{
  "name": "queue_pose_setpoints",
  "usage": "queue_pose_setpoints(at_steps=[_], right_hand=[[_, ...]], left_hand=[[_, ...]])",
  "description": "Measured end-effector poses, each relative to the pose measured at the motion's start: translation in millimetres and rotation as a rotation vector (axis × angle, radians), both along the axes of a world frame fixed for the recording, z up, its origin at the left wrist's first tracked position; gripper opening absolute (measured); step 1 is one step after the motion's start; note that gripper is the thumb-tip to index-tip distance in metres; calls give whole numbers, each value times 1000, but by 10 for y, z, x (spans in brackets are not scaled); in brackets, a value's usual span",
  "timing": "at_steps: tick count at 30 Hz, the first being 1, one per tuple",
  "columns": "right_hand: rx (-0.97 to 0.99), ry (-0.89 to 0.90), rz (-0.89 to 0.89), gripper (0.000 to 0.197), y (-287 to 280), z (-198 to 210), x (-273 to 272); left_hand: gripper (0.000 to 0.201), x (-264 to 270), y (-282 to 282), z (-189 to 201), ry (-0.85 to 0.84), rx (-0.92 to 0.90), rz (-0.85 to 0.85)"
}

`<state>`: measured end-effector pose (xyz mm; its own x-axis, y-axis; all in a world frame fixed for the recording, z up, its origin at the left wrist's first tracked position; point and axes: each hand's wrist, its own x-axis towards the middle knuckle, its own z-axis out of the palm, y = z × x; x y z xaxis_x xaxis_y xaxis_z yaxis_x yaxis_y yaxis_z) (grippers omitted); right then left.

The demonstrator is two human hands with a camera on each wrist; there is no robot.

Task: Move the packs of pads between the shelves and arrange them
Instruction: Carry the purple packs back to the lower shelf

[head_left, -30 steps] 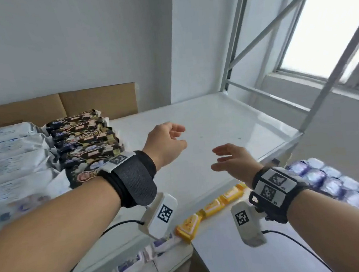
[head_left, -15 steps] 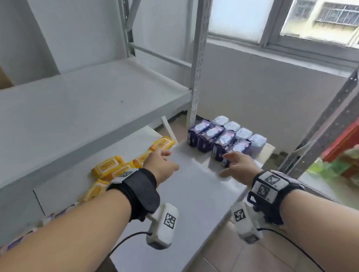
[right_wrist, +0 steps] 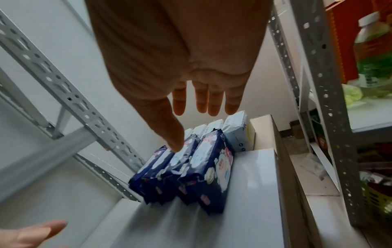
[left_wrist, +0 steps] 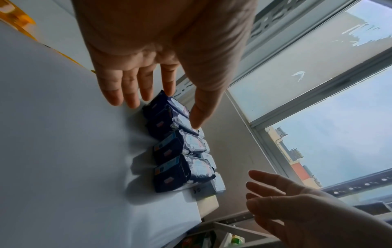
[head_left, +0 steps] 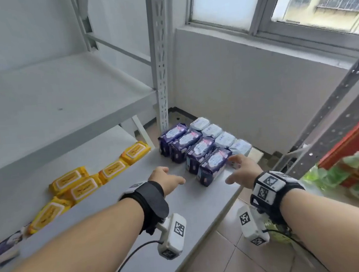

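Several dark purple packs of pads (head_left: 195,150) stand in a row on the low white shelf (head_left: 115,206), with a row of pale blue-white packs (head_left: 219,135) behind them. Both rows also show in the left wrist view (left_wrist: 180,151) and the right wrist view (right_wrist: 191,167). My left hand (head_left: 167,178) hovers open to the left of the nearest purple pack, its fingers (left_wrist: 127,87) spread. My right hand (head_left: 242,169) is open at that pack's right end, its fingers (right_wrist: 212,100) straight. Neither hand holds anything.
Yellow packets (head_left: 81,185) lie on the shelf behind the white one. An upper shelf (head_left: 63,107) overhangs at left, with a perforated post (head_left: 160,61) beside the packs. Another rack at right holds red boxes (head_left: 354,155) and green bottles (right_wrist: 373,58). Tiled floor lies below.
The head view swung right and down from the top shelf to the low one. Both hands dropped and moved forward until they flank the nearest purple pack.
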<state>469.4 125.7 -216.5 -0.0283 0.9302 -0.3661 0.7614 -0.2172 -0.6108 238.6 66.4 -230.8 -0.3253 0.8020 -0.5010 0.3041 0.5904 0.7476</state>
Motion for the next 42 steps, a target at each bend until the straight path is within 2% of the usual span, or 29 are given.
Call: queue_pose_setpoints(at_steps=[7,12,15,21,26,30,36,39,42], right_hand=[[-49,-233,123,71,1042,-393,124],[15,-359,314,55,1463,-707,165],[81,-359,481,50,1625,-857,144],[108,-512,848,69,1798,-1060,105],[125,-522,991,61,1888,-1109,118],[172,-463,1079,41,1912,-926,32],[20,-477,1223,51,1877,-233,-466],[-44,-406,1264,63,1787,181,-829],[-106,-221,1233,67,1677,621,-1154]], left_hand=[[80,320,999,-363,-3,-93,63],[68,581,1400,-678,24,-151,148],[69,712,1544,-824,96,-169,179],[87,879,1771,-1056,136,-190,235],[77,847,1715,-1138,198,-151,226],[65,634,1477,-993,175,-234,214],[50,171,956,-450,137,-260,258],[45,-111,639,-84,70,-182,381],[44,-382,258,288,-39,-55,608]])
